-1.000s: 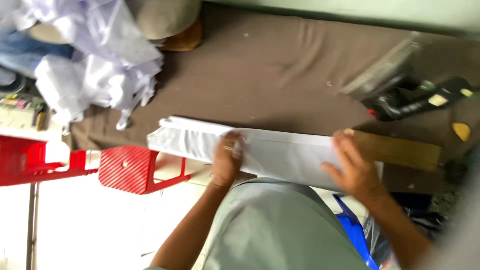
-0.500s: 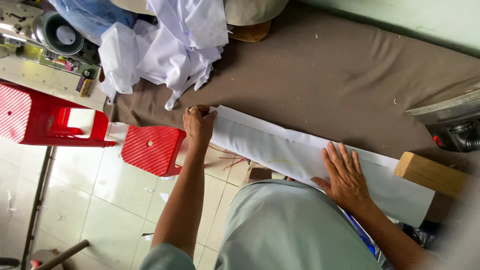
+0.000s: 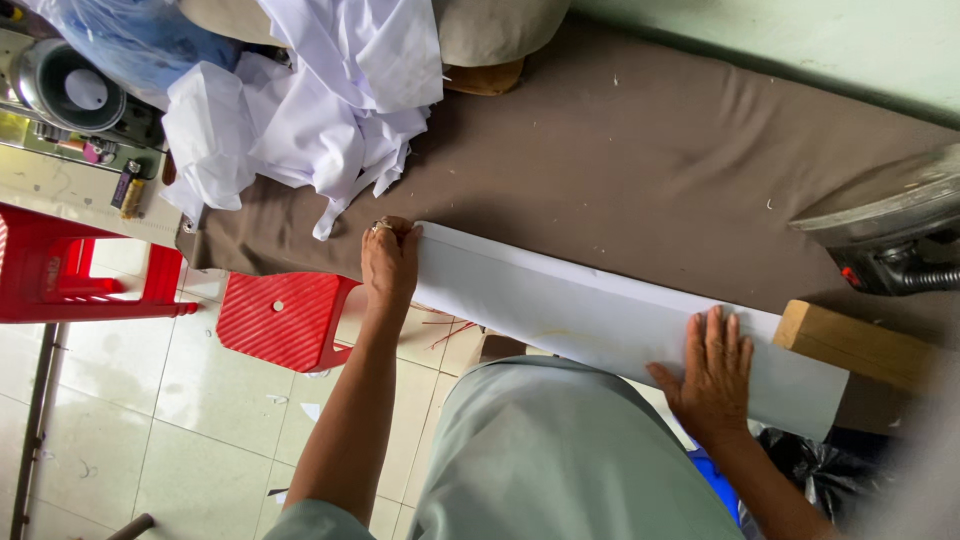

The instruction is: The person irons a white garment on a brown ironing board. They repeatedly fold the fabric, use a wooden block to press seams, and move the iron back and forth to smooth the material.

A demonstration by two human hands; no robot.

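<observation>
Along table edge, white strip (image 3: 600, 320) lengthwise.

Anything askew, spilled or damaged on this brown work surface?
Nothing looks damaged. The white fabric strip lies flat under the left hand and right hand. The heap of white garments spills over the brown table's far-left corner, and small scraps of lint dot the cloth.

A tailoring workshop. A brown padded pressing table (image 3: 640, 150) carries a steam iron (image 3: 885, 235) at its right edge. White garments (image 3: 320, 110) are heaped at its left end.
</observation>
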